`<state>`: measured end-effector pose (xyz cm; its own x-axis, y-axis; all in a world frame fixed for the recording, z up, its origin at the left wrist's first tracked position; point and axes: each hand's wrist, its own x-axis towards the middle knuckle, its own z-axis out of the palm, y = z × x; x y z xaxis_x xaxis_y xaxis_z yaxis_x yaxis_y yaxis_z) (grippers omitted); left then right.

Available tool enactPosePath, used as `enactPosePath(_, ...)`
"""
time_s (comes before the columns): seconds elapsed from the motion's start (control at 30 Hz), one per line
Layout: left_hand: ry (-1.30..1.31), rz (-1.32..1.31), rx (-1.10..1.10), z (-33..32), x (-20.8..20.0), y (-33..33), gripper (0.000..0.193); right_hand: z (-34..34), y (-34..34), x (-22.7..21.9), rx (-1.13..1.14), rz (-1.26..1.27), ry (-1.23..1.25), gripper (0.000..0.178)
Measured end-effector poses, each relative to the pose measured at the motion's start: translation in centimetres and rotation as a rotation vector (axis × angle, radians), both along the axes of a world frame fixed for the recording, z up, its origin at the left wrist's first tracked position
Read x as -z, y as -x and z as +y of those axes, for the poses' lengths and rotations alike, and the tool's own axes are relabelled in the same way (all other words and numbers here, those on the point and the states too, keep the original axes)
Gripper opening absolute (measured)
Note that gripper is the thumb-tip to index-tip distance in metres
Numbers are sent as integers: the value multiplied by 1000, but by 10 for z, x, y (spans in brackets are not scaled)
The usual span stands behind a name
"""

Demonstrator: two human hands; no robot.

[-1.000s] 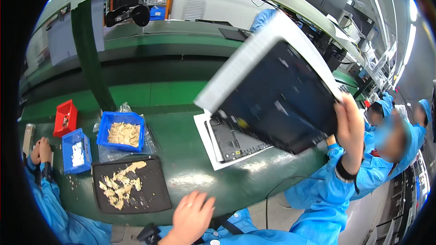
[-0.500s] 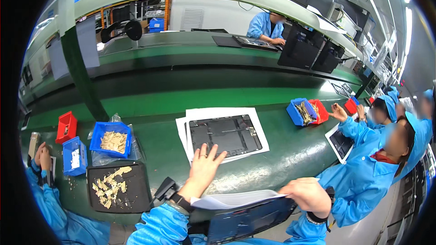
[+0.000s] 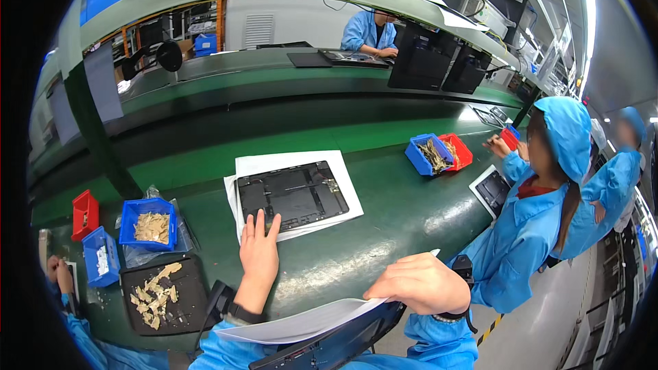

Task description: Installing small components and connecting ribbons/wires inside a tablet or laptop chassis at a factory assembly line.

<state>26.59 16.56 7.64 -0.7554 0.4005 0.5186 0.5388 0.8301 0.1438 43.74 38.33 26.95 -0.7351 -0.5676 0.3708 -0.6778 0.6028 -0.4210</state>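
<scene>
A flat black tablet housing [image 3: 293, 196] lies on white paper sheets [image 3: 346, 211] on the green bench in front of me. My left hand [image 3: 259, 260] is open, fingers stretched over the housing's near left edge; whether the fingertips touch it I cannot tell. Close to my body, my right hand [image 3: 426, 286] grips the right end of a white sheet [image 3: 295, 327] together with a dark flat panel [image 3: 336, 342] below it, which resembles another tablet housing. My fingers hide the gripped corner, and the panel's lower part runs out of view.
To the left are a black tray [image 3: 195, 298] with torn tan scraps, blue bins [image 3: 127, 236] [image 3: 91, 270] and a red bin [image 3: 77, 223]. Farther right stand another blue bin [image 3: 419, 164] and red bin [image 3: 466, 154]. Co-workers sit at right [image 3: 528, 233], far left and across the bench.
The whole view has swung to the right. My left hand has shifted slightly left along the housing's near edge. My right hand keeps its grip on the sheet and panel. The co-worker at right has turned their head.
</scene>
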Motion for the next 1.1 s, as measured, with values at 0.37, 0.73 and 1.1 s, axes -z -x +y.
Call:
enactPosePath(0.37,-1781,-1576,322,-116,-13,-154,75,-15,120,99,182,-388,-123,20)
enactPosePath(0.73,-568,-1059,-283,-153,-65,-170,28,-76,123,145,312,-173,-125,22)
enactPosePath(1.1,-109,-160,0,-90,-27,-40,12,-95,85,146,458,-5,7,29)
